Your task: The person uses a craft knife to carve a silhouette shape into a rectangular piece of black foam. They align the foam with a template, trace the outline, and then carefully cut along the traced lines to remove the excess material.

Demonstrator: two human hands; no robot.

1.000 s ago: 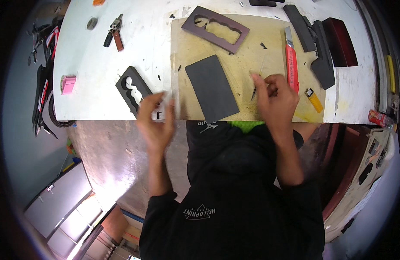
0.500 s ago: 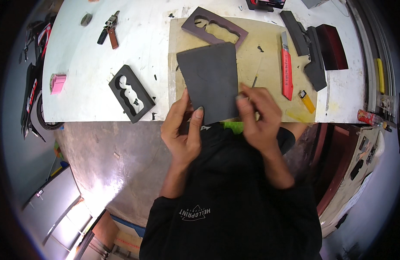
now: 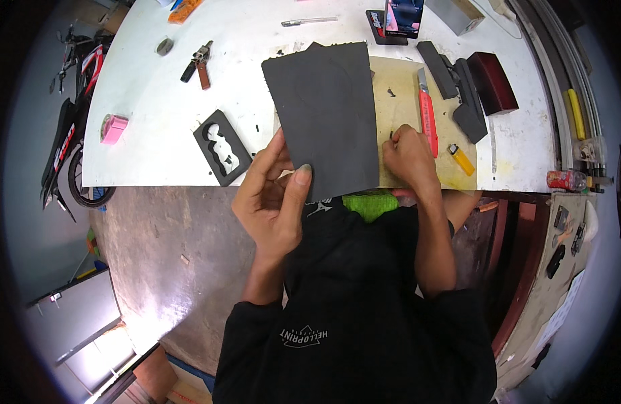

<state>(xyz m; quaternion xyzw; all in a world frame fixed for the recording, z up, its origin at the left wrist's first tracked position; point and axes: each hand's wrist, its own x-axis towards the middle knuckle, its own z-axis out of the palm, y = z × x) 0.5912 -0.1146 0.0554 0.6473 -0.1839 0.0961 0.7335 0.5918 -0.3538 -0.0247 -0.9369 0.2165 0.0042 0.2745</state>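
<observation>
My left hand (image 3: pixel 273 195) holds a dark grey foam sheet (image 3: pixel 331 121) by its lower left edge, thumb on top and fingers beneath. The sheet is tilted up over the yellowish cutting mat (image 3: pixel 384 74) and hides much of it. Against the mat, just right of the sheet, my right hand (image 3: pixel 411 158) has its fingers closed and curled down. A small dark bit shows at the fingertips; what they grip is mostly hidden. Close by lie a red cutter knife (image 3: pixel 427 118) and a yellow lighter (image 3: pixel 461 160).
A black foam frame with a cut-out (image 3: pixel 206 135) lies left on the white table (image 3: pixel 149 94). Keys (image 3: pixel 201 65) and a pink tape roll (image 3: pixel 113 128) are farther left. Dark foam pieces (image 3: pixel 468 101), a dark red box (image 3: pixel 492 84) and a propped phone (image 3: pixel 403 17) stand right and back.
My right hand has let go of the sheet and moved down to the mat, where a thin stick-like tool lay. The left hand has raised the sheet, now hiding nearly all of the purplish foam frame.
</observation>
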